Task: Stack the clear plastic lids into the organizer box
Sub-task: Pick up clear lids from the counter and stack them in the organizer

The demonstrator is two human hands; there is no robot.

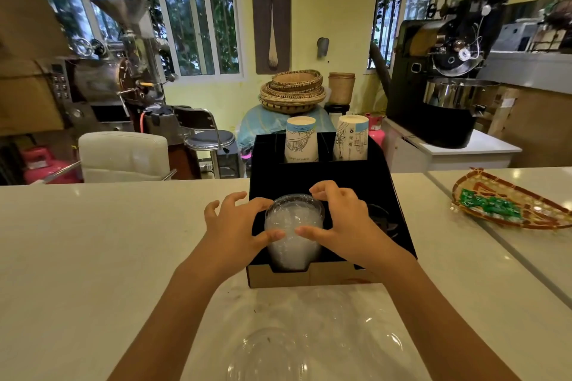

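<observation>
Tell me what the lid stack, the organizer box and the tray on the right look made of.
Lid stack: clear thin plastic, glossy, milky where layers overlap.
Organizer box: likely cardboard, matte black inside, with a plain brown front edge.
Tray: seemingly woven bamboo or rattan, with visible open weave.

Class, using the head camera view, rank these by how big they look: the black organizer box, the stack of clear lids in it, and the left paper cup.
1. Organizer box, plainly largest.
2. Stack of clear lids.
3. Left paper cup, though it stands farther back, so this is unsure.
</observation>
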